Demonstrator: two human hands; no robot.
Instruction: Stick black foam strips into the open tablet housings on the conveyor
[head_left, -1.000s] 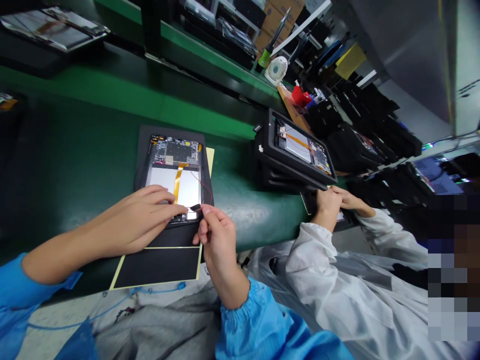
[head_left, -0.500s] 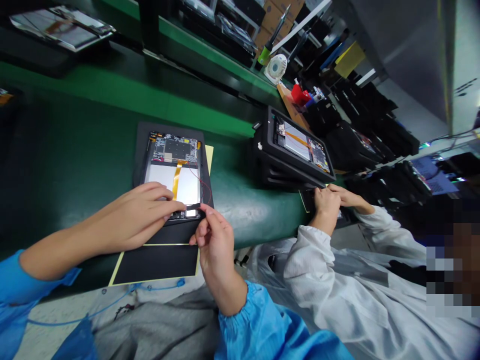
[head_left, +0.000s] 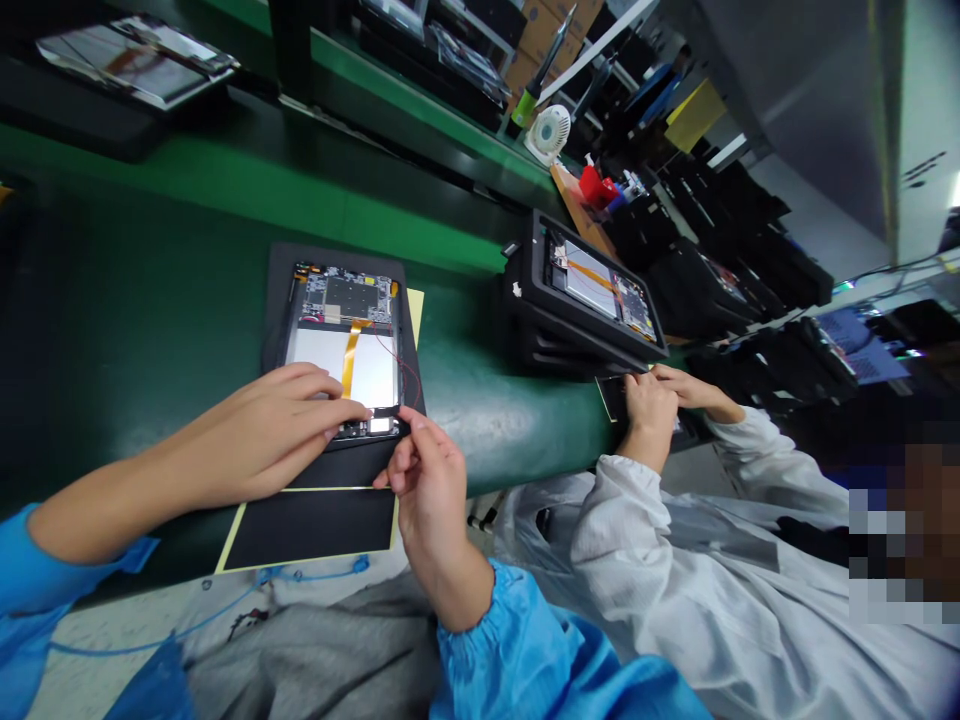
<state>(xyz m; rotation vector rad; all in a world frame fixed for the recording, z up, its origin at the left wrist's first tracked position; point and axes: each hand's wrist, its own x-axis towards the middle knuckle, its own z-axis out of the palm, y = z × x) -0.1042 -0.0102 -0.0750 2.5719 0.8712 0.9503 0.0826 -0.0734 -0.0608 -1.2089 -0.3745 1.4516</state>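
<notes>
An opened tablet (head_left: pixel 375 365) lies in a black foam tray (head_left: pixel 279 285), its circuit board (head_left: pixel 349 297) at the far end and a silvery battery (head_left: pixel 315 345) below, crossed by an orange flex cable (head_left: pixel 350 360). At the near end, a short black strip (head_left: pixel 385 411) spans between my two hands. My left hand (head_left: pixel 281 425) reaches over the tablet's left side, index finger and thumb closed at the strip's left end. My right hand (head_left: pixel 431 470) pinches at the right end, its other fingers curled. The fingertips partly hide the strip's ends. Thin red wires (head_left: pixel 405 370) loop over the tablet's right edge.
A black sheet with yellow edges (head_left: pixel 311 530) lies at the green bench's (head_left: pixel 480 430) front edge. To the right stands a stack of black foam trays (head_left: pixel 540 320) holding another opened tablet (head_left: pixel 600 285). A co-worker's hands (head_left: pixel 652 405) work beyond it. A small white fan (head_left: pixel 547 133) stands behind.
The black strip has come down closer to the tablet's near end, and more of the small white rectangle there shows. My hands have barely shifted. The view has moved slightly.
</notes>
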